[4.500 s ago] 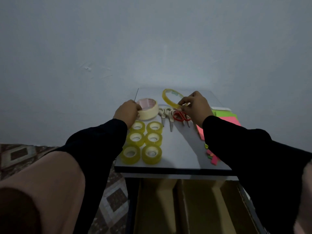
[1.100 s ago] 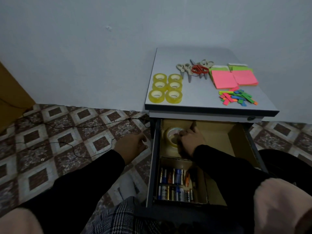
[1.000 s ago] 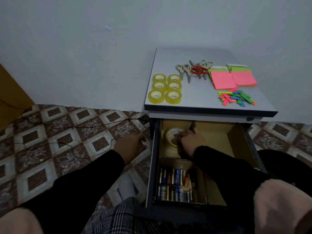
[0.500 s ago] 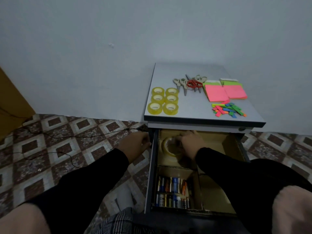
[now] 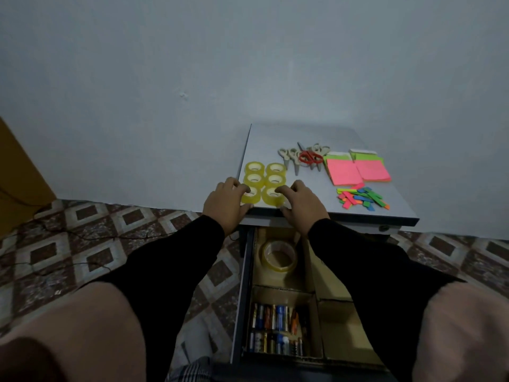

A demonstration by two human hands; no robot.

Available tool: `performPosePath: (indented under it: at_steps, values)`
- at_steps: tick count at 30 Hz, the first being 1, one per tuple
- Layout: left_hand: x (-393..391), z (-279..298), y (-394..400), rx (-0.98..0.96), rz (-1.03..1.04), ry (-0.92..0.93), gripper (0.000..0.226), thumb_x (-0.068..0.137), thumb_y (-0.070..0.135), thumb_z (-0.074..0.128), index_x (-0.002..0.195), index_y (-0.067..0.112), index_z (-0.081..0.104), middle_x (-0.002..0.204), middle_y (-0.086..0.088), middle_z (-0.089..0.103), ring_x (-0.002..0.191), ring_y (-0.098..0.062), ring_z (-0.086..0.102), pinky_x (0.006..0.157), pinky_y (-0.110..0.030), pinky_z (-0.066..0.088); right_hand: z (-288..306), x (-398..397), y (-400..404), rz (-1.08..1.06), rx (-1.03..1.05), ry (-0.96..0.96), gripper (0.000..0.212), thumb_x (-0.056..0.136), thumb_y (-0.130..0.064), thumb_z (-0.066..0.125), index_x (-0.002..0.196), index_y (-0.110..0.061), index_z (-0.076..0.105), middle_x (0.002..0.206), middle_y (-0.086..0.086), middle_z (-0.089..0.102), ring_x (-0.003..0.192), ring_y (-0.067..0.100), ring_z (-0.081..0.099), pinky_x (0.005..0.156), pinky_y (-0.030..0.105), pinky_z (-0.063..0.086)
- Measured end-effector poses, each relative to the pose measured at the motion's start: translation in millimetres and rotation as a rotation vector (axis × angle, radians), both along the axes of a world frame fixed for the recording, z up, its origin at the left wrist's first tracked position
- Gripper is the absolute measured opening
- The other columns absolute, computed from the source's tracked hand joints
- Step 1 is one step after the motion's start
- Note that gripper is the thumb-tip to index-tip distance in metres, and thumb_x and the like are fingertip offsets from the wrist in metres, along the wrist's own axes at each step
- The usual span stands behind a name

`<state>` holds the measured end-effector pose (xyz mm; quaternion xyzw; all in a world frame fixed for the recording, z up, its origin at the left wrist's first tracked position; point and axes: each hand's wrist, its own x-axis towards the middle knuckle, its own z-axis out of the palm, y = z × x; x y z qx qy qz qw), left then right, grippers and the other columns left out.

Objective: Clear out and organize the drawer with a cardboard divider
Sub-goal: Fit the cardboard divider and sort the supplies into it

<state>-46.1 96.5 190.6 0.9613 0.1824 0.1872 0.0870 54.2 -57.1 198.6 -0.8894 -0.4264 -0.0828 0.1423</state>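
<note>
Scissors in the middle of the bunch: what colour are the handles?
Red; the scissors beside them have pale grey handles. Head view shows it best.

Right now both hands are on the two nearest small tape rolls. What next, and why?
Probably lift both rolls, left hand on one, right hand on the other, down beside the big roll in the drawer; tape already sits there.

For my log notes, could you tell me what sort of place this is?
Probably a home or small office corner: a low cabinet against a plain wall, on a patterned tile floor, its drawer holding stationery.
</note>
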Motion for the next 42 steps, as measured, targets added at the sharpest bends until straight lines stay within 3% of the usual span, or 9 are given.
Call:
performPosePath:
  at_steps: [5,10,17,19,23,30,35,38,42]
  values:
    - [10,-2,0,-0.041,0.021,0.133,0.04,0.093,0.04,0.052,0.127,0.02,0.053,0.141,-0.01,0.039,0.124,-0.029,0.042,0.096,-0.037,0.039,1,8,3,-0.023,-0.047,0.071,0.037,0.093,-0.025,0.055,0.129,-0.02,0.052,0.12,0.012,0.04,0.109,0.027,0.047,0.094,0.031,0.04]
    - [15,3,-6,-0.184,0.01,0.077,0.025,0.088,0.026,0.061,0.106,0.009,0.057,0.113,-0.013,0.059,0.103,-0.029,0.053,0.08,-0.035,0.041,5,10,6,-0.052,-0.018,0.185,0.034,0.084,-0.022,0.067,0.113,-0.01,0.054,0.118,0.013,0.042,0.104,0.03,0.05,0.086,0.03,0.042]
    - [0,4,-17,-0.239,-0.059,0.056,0.025,0.085,0.023,0.066,0.102,0.007,0.056,0.107,-0.013,0.06,0.099,-0.029,0.053,0.072,-0.031,0.038,12,4,-4,0.007,-0.107,0.206,0.029,0.082,-0.025,0.066,0.093,-0.014,0.042,0.112,0.016,0.052,0.103,0.03,0.05,0.079,0.032,0.039]
    - [-10,-1,-19,-0.303,-0.089,0.008,0.031,0.08,0.022,0.07,0.102,0.01,0.052,0.101,-0.011,0.059,0.092,-0.028,0.054,0.066,-0.029,0.034,10,-1,-13,0.068,-0.056,0.25,0.039,0.077,-0.025,0.071,0.1,-0.013,0.042,0.113,0.013,0.049,0.102,0.028,0.05,0.077,0.031,0.039]
    - [-26,-17,-23,-0.391,-0.142,-0.06,0.05,0.072,0.024,0.073,0.113,0.01,0.05,0.102,-0.011,0.057,0.091,-0.026,0.055,0.071,-0.032,0.042,-2,-8,-32,0.193,-0.165,0.311,0.075,0.073,-0.028,0.077,0.134,-0.013,0.037,0.131,0.005,0.04,0.116,0.022,0.046,0.096,0.033,0.044]
    - [-44,-37,-18,-0.236,-0.178,-0.055,0.07,0.071,0.01,0.076,0.132,-0.005,0.045,0.116,-0.024,0.053,0.106,-0.037,0.055,0.088,-0.031,0.041,-48,-12,-41,0.216,-0.587,0.269,0.077,0.081,-0.018,0.069,0.145,-0.018,0.025,0.145,0.008,0.034,0.123,0.026,0.047,0.101,0.033,0.042]
    - [-47,-44,-9,-0.272,-0.141,0.047,0.06,0.076,0.013,0.074,0.129,0.004,0.048,0.126,-0.016,0.048,0.116,-0.028,0.048,0.092,-0.024,0.034,-71,-10,-35,0.353,-0.849,0.0,0.076,0.081,-0.021,0.068,0.144,-0.034,0.029,0.156,0.003,0.009,0.142,0.029,0.016,0.115,0.043,0.022]
    - [-51,-51,-5,-0.276,-0.109,0.082,0.061,0.074,0.016,0.075,0.128,0.008,0.048,0.127,-0.011,0.047,0.116,-0.026,0.048,0.09,-0.027,0.037,-81,-6,-33,0.392,-0.898,-0.147,0.071,0.079,-0.029,0.07,0.139,-0.043,0.035,0.158,0.001,-0.004,0.145,0.032,-0.006,0.117,0.05,0.006]
    - [-54,-58,-4,-0.231,-0.073,0.112,0.062,0.075,0.024,0.076,0.129,0.012,0.048,0.127,-0.008,0.048,0.114,-0.024,0.05,0.087,-0.028,0.04,-95,-5,-31,0.416,-0.923,-0.229,0.066,0.082,-0.028,0.066,0.137,-0.046,0.035,0.158,0.0,-0.01,0.143,0.035,-0.016,0.114,0.055,-0.005]
